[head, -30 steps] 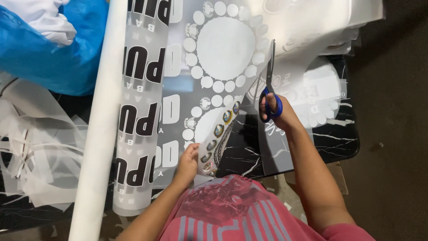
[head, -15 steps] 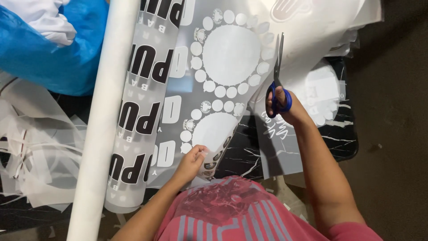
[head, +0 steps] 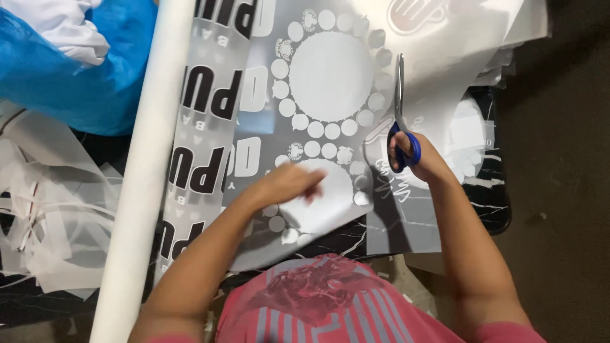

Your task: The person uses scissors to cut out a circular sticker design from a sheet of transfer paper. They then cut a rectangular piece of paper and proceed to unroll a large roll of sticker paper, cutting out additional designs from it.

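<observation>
Beside the big printed circle [head: 330,76], right hand [head: 422,159] grips scissors [head: 400,95]; left hand [head: 289,184] presses film [head: 381,216] with flat, open fingers, which may slip, so the cut wanders.

Left hand [head: 289,184] flat, fingers spread; right hand [head: 422,159] curled shut.

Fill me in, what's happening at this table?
A person is cutting a printed transfer film sheet with blue-handled scissors. The right hand holds the scissors with the blades pointing away, along the edge of a large round design ringed with small circles. The left hand presses flat on the sheet over a second round design nearer the body. A white roll lies along the sheet's left side, with film offcuts beyond it.
</observation>
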